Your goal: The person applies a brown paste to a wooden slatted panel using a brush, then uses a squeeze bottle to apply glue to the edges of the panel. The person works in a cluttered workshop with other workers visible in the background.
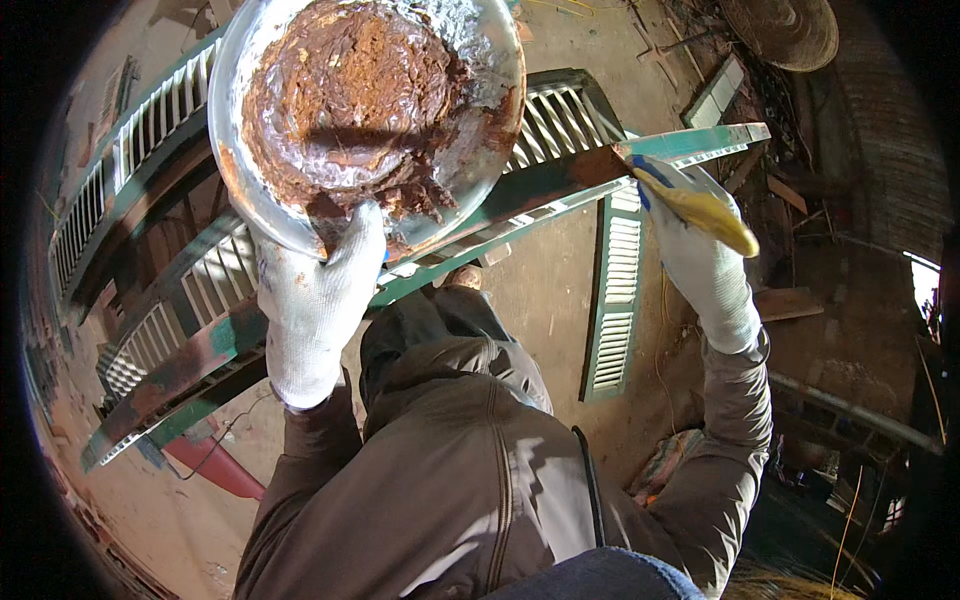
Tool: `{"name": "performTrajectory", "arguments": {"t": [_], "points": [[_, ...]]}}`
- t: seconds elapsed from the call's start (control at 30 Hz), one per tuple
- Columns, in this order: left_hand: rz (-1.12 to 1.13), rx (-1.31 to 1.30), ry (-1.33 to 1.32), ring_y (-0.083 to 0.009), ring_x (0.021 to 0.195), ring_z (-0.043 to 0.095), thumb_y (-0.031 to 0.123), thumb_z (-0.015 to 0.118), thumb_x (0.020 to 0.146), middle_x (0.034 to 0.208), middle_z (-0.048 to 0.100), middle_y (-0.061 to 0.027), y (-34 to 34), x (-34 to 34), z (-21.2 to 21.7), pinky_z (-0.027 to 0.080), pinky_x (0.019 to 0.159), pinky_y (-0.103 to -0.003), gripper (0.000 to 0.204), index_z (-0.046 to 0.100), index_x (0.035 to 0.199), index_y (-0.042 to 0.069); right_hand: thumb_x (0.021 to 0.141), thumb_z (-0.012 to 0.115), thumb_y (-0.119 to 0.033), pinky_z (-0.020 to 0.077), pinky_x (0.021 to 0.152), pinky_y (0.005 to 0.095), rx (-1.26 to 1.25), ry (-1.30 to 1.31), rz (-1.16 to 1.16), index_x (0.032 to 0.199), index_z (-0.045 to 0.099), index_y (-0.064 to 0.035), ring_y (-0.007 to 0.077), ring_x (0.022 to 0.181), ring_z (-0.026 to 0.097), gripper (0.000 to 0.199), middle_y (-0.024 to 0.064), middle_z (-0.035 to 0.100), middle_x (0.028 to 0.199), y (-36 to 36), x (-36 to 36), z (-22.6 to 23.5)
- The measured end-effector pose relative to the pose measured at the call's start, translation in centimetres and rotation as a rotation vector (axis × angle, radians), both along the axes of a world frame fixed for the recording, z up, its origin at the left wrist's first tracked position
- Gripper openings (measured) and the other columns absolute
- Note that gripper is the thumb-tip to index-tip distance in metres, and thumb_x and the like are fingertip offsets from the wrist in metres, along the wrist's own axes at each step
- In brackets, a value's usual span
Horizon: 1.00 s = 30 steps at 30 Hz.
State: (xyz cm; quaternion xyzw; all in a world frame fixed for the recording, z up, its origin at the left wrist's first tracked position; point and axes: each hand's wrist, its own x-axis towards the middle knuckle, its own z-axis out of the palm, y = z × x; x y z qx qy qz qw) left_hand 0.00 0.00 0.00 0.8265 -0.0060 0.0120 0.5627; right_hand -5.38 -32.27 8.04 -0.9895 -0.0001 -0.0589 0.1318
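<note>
My left hand point(312, 300), in a white glove, grips the lower rim of a round metal bowl point(480, 60) held up close to the camera. The bowl holds a thick reddish-brown paste point(350, 90). My right hand point(705, 260), also gloved in white, is shut on a scraper with a yellow and blue handle point(700, 205). Its blade end rests against the edge of a green louvered shutter point(520, 190) whose frame is smeared with brown paste.
More green and white louvered shutters point(612, 300) lean and lie below on a dirt floor. A red object point(215, 465) lies at lower left. A woven basket point(785, 30) sits at the top right, with timber scraps and a pipe point(850, 410) on the right.
</note>
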Motion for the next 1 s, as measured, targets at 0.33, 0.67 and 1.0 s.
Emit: {"name": "performTrajectory", "arguments": {"t": [0.33,0.67,1.0], "points": [[0.073,-0.001,-0.19,-0.0313,0.091,0.069,0.024,0.079,0.08,0.102,0.069,-0.0162,-1.3,0.6,0.9,0.054,0.08,-0.042,0.044,0.059,0.113,0.001,0.078,0.072,-0.018,0.0554,0.072,0.0353,-0.212,-0.038,0.325,0.114,0.07,-0.0121,0.0249,0.08,0.066,0.037,0.0065,0.071,0.092,5.1,0.6,0.4],[0.065,0.107,-0.015,-0.0327,0.1,0.068,0.026,0.079,0.083,0.111,0.067,-0.0184,-0.3,0.0,0.3,0.053,0.087,-0.043,0.055,0.056,0.125,0.0,0.092,0.065,0.0,0.0533,0.081,0.0291,0.852,-0.225,-0.49,0.119,0.066,0.0034,0.0133,0.092,0.065,0.028,0.0111,0.072,0.106,5.7,-7.9,-2.6],[0.031,0.131,0.004,-0.0286,0.102,0.063,0.024,0.075,0.087,0.117,0.064,-0.0161,0.2,0.5,-0.6,0.05,0.089,-0.041,0.053,0.055,0.13,0.002,0.076,0.068,-0.022,0.0481,0.086,0.0358,-0.649,-0.282,0.164,0.115,0.072,-0.0246,0.0203,0.111,0.059,0.039,-0.0074,0.067,0.124,-2.1,-3.7,-2.2]]}}
